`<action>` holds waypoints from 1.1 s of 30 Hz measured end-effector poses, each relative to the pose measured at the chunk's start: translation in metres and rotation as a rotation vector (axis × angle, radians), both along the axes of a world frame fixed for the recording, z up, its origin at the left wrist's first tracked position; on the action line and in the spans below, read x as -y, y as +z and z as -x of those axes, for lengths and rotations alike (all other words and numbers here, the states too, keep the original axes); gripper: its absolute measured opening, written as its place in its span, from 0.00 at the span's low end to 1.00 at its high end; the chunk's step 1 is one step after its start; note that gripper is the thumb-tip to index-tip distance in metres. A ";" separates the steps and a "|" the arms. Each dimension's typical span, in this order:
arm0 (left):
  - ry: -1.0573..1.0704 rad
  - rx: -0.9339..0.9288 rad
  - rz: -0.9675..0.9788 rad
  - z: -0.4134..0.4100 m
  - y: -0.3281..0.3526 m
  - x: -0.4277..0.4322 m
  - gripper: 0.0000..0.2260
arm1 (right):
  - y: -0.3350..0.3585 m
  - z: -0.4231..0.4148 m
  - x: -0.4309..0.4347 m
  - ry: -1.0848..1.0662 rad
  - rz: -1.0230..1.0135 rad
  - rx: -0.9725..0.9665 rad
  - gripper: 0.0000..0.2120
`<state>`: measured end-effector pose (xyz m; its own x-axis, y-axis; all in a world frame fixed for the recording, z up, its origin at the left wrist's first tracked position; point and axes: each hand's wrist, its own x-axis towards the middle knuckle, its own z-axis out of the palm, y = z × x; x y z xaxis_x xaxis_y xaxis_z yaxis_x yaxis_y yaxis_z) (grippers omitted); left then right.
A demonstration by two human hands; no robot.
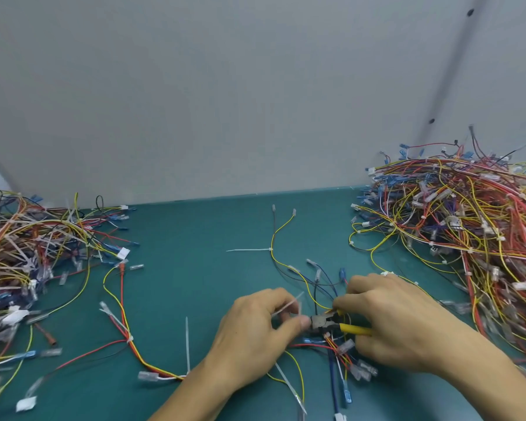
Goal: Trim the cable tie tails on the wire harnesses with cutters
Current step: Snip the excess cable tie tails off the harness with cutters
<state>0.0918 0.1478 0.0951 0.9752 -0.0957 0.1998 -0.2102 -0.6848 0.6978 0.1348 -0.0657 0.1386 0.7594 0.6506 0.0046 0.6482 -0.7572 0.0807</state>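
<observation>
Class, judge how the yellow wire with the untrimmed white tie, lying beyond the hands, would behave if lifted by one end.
The yellow wire would probably droop, since it lies in loose curves. It looks thin, so it is likely light. Its white tie tail juts out straight, so it probably stays stiffish.

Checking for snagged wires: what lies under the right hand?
Yellow cutter handles and coloured harness wires run under the right hand; their covered stretches cannot be seen.

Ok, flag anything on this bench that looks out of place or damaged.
Nothing looks damaged or spilled. Only the long white cable tie tail jutting sideways from the yellow wire mid-table, and a second tail pointing away beside the left hand, stand out: both untrimmed.
</observation>
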 end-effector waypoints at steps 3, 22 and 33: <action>0.026 -0.019 0.082 -0.002 0.000 0.000 0.06 | 0.000 0.000 0.000 -0.009 0.016 0.002 0.15; 0.052 -0.116 0.107 -0.004 0.000 -0.003 0.08 | -0.006 -0.007 0.004 0.004 -0.019 0.007 0.17; 0.053 -0.096 0.124 -0.005 0.000 -0.004 0.08 | -0.004 -0.003 0.001 0.006 0.023 0.021 0.12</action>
<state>0.0967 0.1514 0.0947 0.9934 -0.0241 0.1121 -0.1040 -0.6009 0.7925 0.1382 -0.0669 0.1349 0.7553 0.6554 0.0050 0.6509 -0.7509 0.1115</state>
